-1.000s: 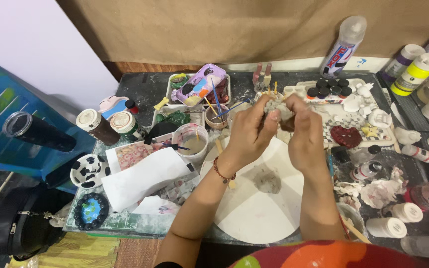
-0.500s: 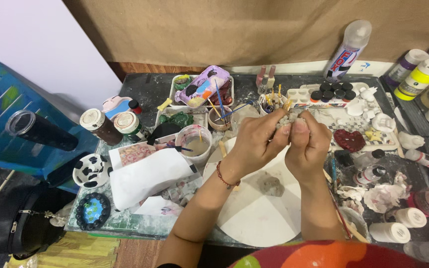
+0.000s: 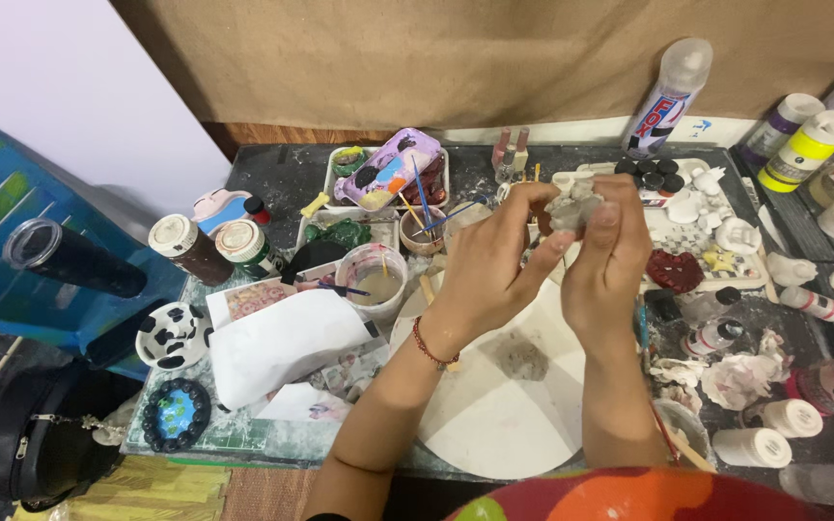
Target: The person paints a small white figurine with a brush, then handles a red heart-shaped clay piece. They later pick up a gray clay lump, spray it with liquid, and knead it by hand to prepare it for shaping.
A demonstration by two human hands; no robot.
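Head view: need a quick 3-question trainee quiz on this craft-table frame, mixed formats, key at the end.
1. True or false: both hands are pressed on one pale grey clay lump.
2. Which lies directly below the hands? A) white round board B) black-and-white spotted dish C) yellow-capped bottle
3. Fill in: the left hand has a ____ string bracelet at the wrist.

Key:
1. True; the left hand and right hand pinch it together above the table.
2. A
3. red
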